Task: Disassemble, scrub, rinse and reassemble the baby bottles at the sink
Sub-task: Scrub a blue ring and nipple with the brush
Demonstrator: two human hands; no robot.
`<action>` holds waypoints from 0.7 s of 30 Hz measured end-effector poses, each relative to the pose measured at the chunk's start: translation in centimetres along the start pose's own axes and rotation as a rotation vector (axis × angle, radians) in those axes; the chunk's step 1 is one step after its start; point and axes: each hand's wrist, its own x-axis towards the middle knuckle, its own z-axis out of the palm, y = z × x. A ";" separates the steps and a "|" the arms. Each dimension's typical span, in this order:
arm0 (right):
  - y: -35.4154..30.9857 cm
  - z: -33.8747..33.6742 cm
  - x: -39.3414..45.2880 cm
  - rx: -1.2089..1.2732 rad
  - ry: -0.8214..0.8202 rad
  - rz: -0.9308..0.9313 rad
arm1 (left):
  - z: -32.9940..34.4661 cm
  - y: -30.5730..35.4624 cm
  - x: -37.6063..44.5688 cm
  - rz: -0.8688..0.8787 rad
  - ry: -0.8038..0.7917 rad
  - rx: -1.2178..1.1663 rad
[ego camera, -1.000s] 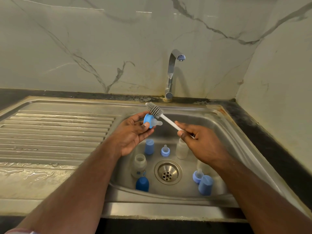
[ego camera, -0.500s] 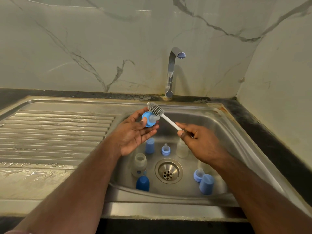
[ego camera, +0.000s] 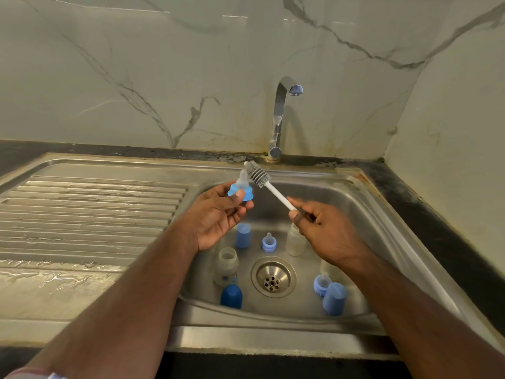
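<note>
A ribbed stainless-steel draining board [ego camera: 90, 214] fills the left side of the steel sink unit, with streaks of water lying along its near edge. At the board's right edge, above the basin's far left corner, the left hand [ego camera: 216, 214] pinches a light-blue plastic screw ring with a clear silicone teat [ego camera: 241, 188] between thumb and fingertips, teat pointing up and away. The grey ribbed head of a white-handled bottle brush [ego camera: 263, 181] lies against the right side of that teat; the handle slants down to the right hand [ego camera: 322, 231], whose thumb and fingers are curled round its lower end.

Down in the stainless-steel basin [ego camera: 388, 236], going from its left wall: a clear uncapped baby bottle [ego camera: 225, 266] stands upright, with a dark-blue domed cap [ego camera: 231, 296] just in front of it by the near wall. Behind the bottle, a light-blue cap [ego camera: 243, 236] stands partly under the left hand. Right of that cap is a second blue ring with its teat [ego camera: 269, 242], upright, then another clear bottle [ego camera: 295, 243] partly hidden by the right hand. The round steel drain strainer [ego camera: 273, 276] sits in the middle of the basin floor. Near the right wall, a third blue ring and teat [ego camera: 320, 284] touches a pale-blue cap [ego camera: 334, 298] standing nearer the front.

A curved chrome tap [ego camera: 280, 116] rises from the far edge of the sink unit, against the marble-patterned wall.
</note>
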 end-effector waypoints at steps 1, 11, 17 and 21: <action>-0.2 0.0 -0.1 0.016 0.006 -0.012 | -0.1 0.1 0.0 -0.001 0.011 -0.006; -1.4 0.1 -0.4 -0.149 0.018 -0.024 | 0.2 0.0 -0.2 -0.017 0.054 0.071; -1.2 -0.1 -0.4 -0.160 0.008 -0.028 | 0.2 -0.3 0.0 0.037 0.074 0.131; -1.2 -0.1 -0.2 -0.205 0.032 -0.014 | 0.4 -0.4 0.3 0.075 0.096 0.161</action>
